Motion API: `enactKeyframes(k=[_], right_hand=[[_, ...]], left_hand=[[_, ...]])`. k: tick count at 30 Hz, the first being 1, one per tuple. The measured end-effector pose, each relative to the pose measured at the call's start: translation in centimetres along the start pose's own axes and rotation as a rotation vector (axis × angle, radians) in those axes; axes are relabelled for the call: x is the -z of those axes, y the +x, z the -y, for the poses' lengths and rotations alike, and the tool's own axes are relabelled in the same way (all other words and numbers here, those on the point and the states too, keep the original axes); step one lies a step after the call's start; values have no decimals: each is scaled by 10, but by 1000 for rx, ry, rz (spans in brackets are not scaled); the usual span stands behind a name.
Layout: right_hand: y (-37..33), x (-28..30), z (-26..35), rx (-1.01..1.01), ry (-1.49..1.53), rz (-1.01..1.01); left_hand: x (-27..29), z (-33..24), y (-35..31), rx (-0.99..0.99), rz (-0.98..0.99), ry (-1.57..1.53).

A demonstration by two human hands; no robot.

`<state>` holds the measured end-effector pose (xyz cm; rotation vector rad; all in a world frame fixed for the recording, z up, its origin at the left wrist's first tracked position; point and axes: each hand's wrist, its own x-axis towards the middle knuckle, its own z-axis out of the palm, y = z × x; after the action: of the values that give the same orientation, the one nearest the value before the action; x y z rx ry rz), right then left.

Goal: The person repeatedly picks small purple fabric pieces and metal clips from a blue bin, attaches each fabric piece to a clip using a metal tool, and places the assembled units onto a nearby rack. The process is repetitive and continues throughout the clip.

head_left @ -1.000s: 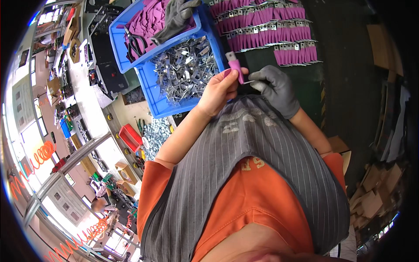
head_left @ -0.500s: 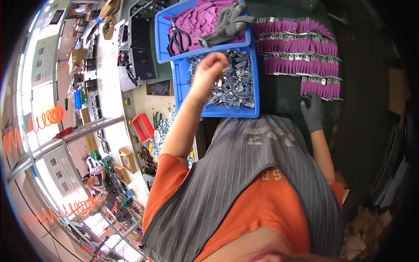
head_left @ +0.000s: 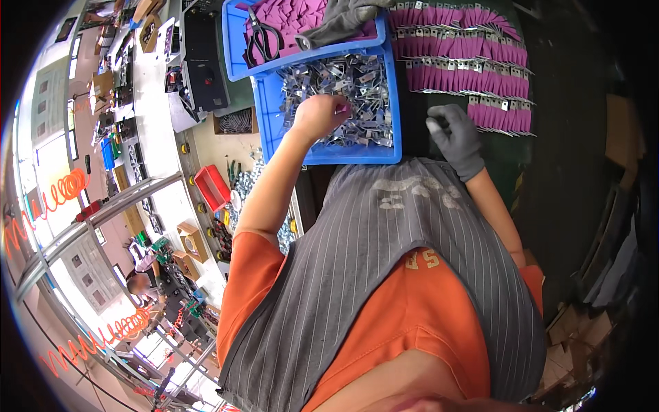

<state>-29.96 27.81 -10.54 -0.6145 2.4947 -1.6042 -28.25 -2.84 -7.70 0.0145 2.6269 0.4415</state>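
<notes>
My bare left hand is over the blue bin of small metal brackets. Its thumb and fingers pinch a small purple strip. To the right of the bin, my right hand, in a grey glove, hovers over the dark bench with fingers slightly bent and apart, nothing visible in them. Just beyond it lie rows of purple strips fitted with metal brackets; the nearest row is shorter.
Behind the bin, a blue tray holds loose purple strips, black-handled scissors and a spare grey glove. A red box stands left, near pliers and small metal parts. Another person works at the far left.
My left hand has lowered toward the metal brackets, and the purple strip now shows in its fingers. The gloved right hand has moved left, away from the short row. The view has shifted slightly.
</notes>
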Motion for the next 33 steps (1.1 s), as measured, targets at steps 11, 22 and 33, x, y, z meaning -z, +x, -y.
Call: enactKeyframes(k=[11, 22, 33], right_hand=[[10, -8, 13, 59, 40, 96], [23, -7, 38, -25, 629, 301], [18, 44, 72, -298, 1232, 316]], left_hand=[[-43, -3, 34, 386, 64, 244], [27, -48, -54, -136, 290, -797], [9, -82, -57, -139, -121, -1047]])
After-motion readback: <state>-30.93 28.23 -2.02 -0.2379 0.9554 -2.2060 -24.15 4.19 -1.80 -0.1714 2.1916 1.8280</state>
